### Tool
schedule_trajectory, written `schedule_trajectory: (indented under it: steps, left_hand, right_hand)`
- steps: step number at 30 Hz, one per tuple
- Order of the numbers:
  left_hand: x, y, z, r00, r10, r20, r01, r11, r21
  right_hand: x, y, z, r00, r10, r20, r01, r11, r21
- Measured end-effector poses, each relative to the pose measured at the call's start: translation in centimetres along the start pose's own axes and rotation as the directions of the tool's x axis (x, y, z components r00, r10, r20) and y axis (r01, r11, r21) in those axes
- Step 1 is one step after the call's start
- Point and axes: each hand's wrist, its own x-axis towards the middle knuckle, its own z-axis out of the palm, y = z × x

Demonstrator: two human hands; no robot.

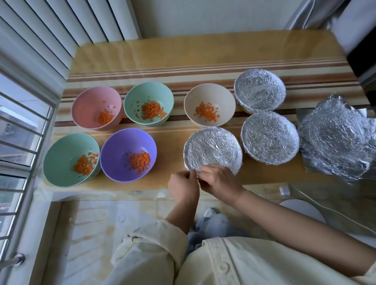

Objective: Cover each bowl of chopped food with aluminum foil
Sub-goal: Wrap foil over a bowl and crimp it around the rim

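Note:
Three bowls wear foil covers: one at the table's front (213, 150), one to its right (270, 137), one behind that (260, 92). My left hand (183, 186) and my right hand (219, 180) pinch the foil at the near rim of the front bowl. Open bowls hold chopped carrot: a pink one (96, 107), a green one (148, 102), a beige one (209, 104), a second green one (70, 159) and a purple one (127, 154).
A crumpled pile of foil sheets (340, 139) lies at the table's right end. The striped table (179, 55) stands against a wall, with a barred window (16, 135) to the left. A white stool (302, 208) sits on the floor at right.

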Motion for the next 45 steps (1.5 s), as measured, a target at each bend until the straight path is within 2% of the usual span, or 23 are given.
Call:
schedule_trajectory:
  steps: [6,15,24,28,32,40,45]
  left_hand:
    - [0.2,0.6,-0.5,0.999,0.031,0.018,-0.031,0.999,0.041]
    - [1.4,1.3,-1.1,0.990,0.139,0.017,-0.140,0.968,0.207]
    - [2.0,1.2,-1.4,0.988,0.133,0.079,-0.147,0.967,0.209]
    - [1.3,0.9,-1.3,0.992,0.057,0.110,-0.074,0.984,0.160]
    - [0.6,0.1,-0.4,0.982,0.041,0.184,-0.066,0.989,0.134]
    - [2.2,0.9,-1.6,0.976,0.078,0.202,-0.125,0.965,0.230]
    - [2.0,0.7,-1.6,0.987,0.076,0.139,-0.097,0.983,0.157]
  right_hand:
    - [-0.2,0.3,0.1,1.000,-0.010,0.003,0.010,1.000,0.012]
    - [-0.2,0.6,0.3,1.000,0.005,0.011,-0.005,1.000,0.022]
    - [-0.3,0.5,0.4,1.000,0.007,-0.006,-0.007,1.000,0.028]
    - [-0.2,0.2,0.3,0.999,0.003,-0.032,-0.002,1.000,0.022]
    - [-0.3,0.1,0.3,0.999,-0.018,-0.033,0.019,1.000,0.010]
    - [-1.1,0.6,-0.6,0.999,0.037,0.017,-0.037,0.999,-0.019]
    - [-0.6,0.3,0.1,0.999,0.048,-0.016,-0.049,0.999,0.000]
